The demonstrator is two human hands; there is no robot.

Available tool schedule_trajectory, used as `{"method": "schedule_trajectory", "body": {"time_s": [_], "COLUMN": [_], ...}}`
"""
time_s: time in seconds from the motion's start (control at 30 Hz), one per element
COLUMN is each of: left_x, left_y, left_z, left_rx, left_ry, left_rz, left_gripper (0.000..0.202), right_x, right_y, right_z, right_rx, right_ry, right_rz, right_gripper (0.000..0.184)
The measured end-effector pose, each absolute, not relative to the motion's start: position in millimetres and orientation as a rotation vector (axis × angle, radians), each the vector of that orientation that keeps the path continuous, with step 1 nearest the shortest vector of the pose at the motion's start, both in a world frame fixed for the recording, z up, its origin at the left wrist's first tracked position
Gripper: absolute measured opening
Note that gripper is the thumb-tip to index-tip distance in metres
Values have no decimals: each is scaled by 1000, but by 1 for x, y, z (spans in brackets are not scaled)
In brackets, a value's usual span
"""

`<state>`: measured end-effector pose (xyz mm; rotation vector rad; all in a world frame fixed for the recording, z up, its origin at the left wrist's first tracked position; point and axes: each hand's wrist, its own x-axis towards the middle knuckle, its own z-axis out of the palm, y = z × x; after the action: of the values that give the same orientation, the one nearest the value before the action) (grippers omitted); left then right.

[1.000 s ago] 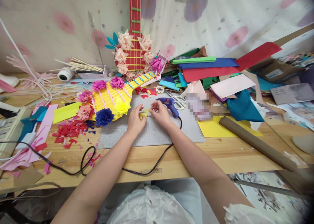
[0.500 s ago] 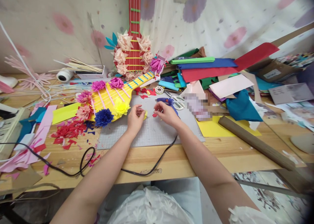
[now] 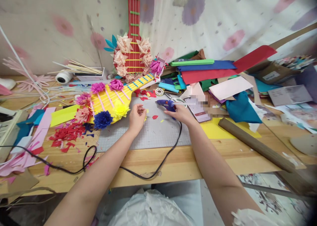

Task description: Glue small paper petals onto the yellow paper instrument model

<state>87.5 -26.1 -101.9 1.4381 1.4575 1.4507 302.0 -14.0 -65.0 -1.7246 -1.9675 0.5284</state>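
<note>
Reaching for the blue glue gun (image 3: 164, 103) on the gray mat (image 3: 158, 133) seems the step in hand, the right hand (image 3: 179, 113) at it, grip closure unclear, the left hand (image 3: 137, 119) curled narrow, and next a secure hold is called for.

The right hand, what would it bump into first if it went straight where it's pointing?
The blue glue gun, most likely. The right hand has its fingers right at it, maybe touching; depth is hard to judge here.
</note>
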Motion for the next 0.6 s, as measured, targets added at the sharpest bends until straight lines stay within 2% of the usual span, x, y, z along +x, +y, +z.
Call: {"method": "schedule_trajectory", "body": {"time_s": [0.17,0.4,0.6], "left_x": [91,89,89], "left_y": [-21,-24,-24], "left_z": [-112,-113,-114], "left_rx": [1339,1311,1315], "left_ry": [1463,1446,1460], "left_rz": [1493,1508,1523], "left_gripper": [24,25,25], "right_x": [283,286,280], "right_y": [-13,-34,-39], "right_z": [-85,-71,-72], "right_rx": [-1860,-1499,-1466], "right_ry": [-1667,-1485,-1621], "right_rz": [507,1056,1000], "right_gripper": [38,37,32]}}
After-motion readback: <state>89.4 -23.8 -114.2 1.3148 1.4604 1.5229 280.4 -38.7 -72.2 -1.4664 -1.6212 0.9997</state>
